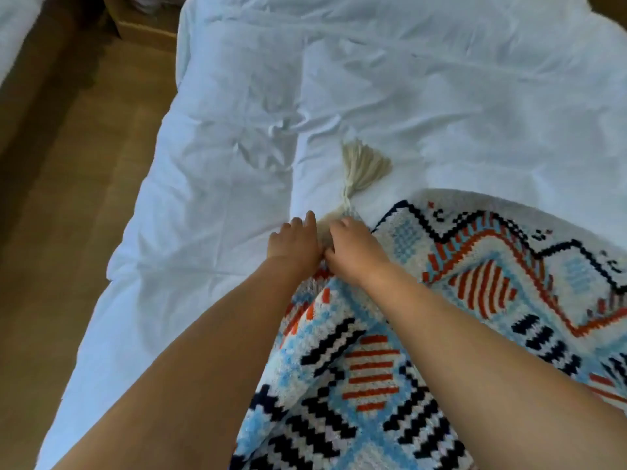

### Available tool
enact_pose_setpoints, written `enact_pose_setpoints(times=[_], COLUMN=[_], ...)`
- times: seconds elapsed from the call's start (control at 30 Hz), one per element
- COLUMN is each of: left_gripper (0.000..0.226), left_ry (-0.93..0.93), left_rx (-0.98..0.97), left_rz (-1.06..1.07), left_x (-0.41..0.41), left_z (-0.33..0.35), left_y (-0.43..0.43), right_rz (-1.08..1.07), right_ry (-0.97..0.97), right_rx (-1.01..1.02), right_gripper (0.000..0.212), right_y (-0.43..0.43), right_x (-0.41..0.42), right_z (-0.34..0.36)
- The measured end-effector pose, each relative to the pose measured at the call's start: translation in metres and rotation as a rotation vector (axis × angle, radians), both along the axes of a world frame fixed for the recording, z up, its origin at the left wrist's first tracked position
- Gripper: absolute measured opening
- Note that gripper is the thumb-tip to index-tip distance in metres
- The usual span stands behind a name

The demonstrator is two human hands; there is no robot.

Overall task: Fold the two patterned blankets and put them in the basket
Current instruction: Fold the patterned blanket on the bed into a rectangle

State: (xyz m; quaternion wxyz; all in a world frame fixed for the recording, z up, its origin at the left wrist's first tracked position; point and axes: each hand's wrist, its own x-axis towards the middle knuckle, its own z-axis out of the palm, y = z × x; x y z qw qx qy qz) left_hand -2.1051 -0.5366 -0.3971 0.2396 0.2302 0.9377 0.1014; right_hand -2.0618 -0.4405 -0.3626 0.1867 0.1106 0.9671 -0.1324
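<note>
A patterned blanket [441, 320] in blue, white, navy and orange lies across the lower right of a white bed [373, 79]. Its corner points up toward the bed's middle and ends in a beige tassel [363, 164]. My left hand [295, 239] and my right hand [353, 249] meet at that corner. Both have fingers curled on the blanket's edge just below the tassel. A second blanket and a basket are not in view.
The bed's white cover is wrinkled and its left edge drops to a wooden floor [68, 198]. A wooden piece of furniture [146, 28] stands at the top left. Another white bed's edge [13, 35] shows at the far left.
</note>
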Motion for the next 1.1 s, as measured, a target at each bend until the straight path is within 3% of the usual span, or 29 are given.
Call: enact_pose_setpoints(times=[0.1,0.2,0.3,0.43,0.53,0.57,0.67,0.73,0.8,0.9,1.0,1.1], left_gripper=[0.065,0.033,0.012,0.019,0.027,0.028,0.017,0.015,0.028,0.067,0.066,0.063], left_ry=[-0.049,-0.117,-0.053,0.133,0.294,0.344,0.447,0.404,0.263,0.162,0.175,0.138], left_rx=[0.042,0.144,0.154,0.181,0.196,0.191,0.19,0.201,0.228,0.049,0.052,0.06], left_rz=[0.071,0.123,0.068,0.151,0.378,0.443,0.591,0.712,0.819,0.639,0.354,0.315], left_x=[-0.006,-0.012,-0.024,-0.069,-0.125,-0.142,-0.171,-0.174,-0.165,-0.127,-0.075,-0.035], left_z=[-0.012,-0.019,-0.016,-0.006,0.009,0.015,0.023,0.019,0.008,-0.015,-0.041,-0.057], left_y=[0.02,0.03,0.027,-0.009,-0.063,-0.084,-0.139,-0.164,-0.175,-0.174,-0.167,-0.171], right_rz=[0.028,0.016,-0.012,-0.025,-0.05,-0.035,0.023,0.02,0.004,-0.057,-0.065,0.018], right_ry=[-0.067,-0.067,0.004,0.1,0.108,0.144,0.399,0.503,0.47,0.298,0.257,0.229], right_rx=[0.071,0.105,0.115,0.143,0.047,0.022,0.037,0.037,0.073,0.132,0.074,0.065], right_gripper=[0.04,0.043,0.043,0.045,0.014,0.006,0.011,0.017,0.023,0.044,0.062,0.062], right_y=[0.017,0.026,0.027,0.013,-0.01,-0.021,-0.061,-0.086,-0.101,-0.116,-0.131,-0.138], right_x=[-0.01,-0.013,-0.018,-0.042,-0.07,-0.082,-0.128,-0.157,-0.173,-0.163,-0.129,-0.097], right_z=[-0.013,-0.024,-0.033,-0.035,-0.031,-0.028,-0.019,-0.017,-0.027,-0.057,-0.083,-0.093])
